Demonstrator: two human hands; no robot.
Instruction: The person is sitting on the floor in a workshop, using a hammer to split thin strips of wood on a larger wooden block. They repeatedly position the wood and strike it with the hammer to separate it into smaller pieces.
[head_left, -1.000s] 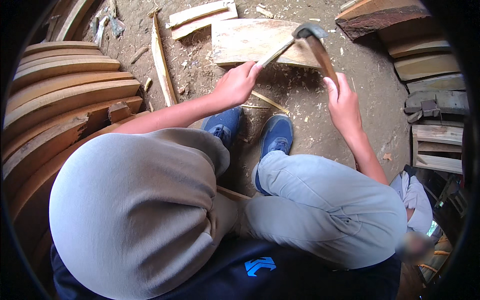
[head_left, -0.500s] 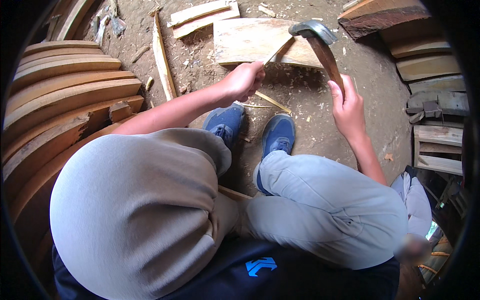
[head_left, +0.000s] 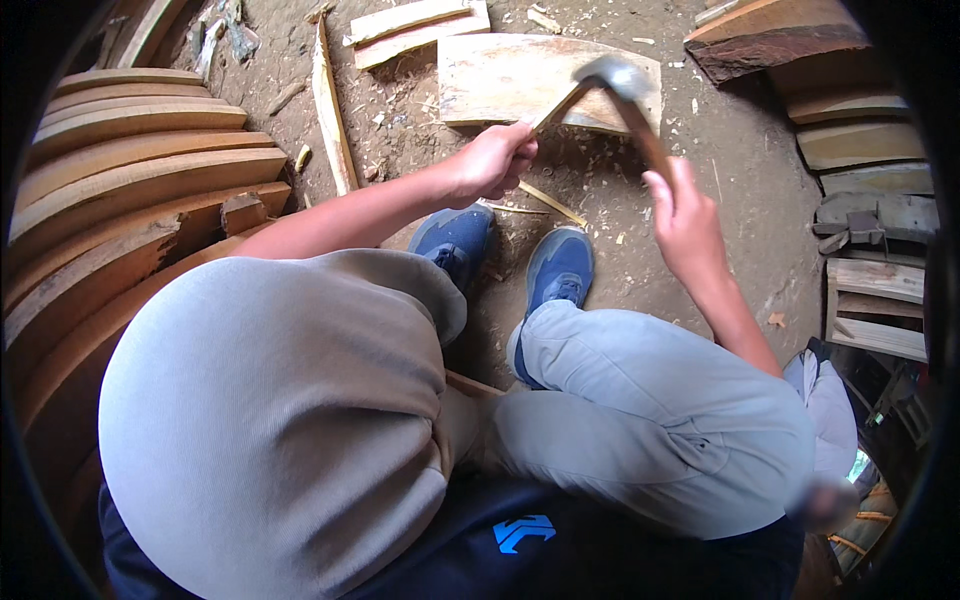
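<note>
My right hand (head_left: 692, 222) is closed round the wooden handle of an adze (head_left: 648, 135), whose metal head is smeared by motion. My left hand (head_left: 496, 162) grips a thin wooden strip (head_left: 556, 112) that slants up over the near edge of a thick, curved wooden block (head_left: 500, 75) on the ground. The adze head is at the strip's far end, above the block; whether they touch I cannot tell. Below my left hand, a loose sliver (head_left: 552, 204) lies on the dirt.
Curved planks (head_left: 150, 170) are stacked along the left. More cut timber (head_left: 865, 145) is piled at the right. Two short pieces (head_left: 415, 35) and a long split stick (head_left: 330, 110) lie beyond my blue shoes (head_left: 560, 265). Another person (head_left: 832, 410) is partly visible at lower right.
The adze head has come down and left toward the strip's end, with my right hand shifting slightly left. My left hand keeps its grip on the strip.
</note>
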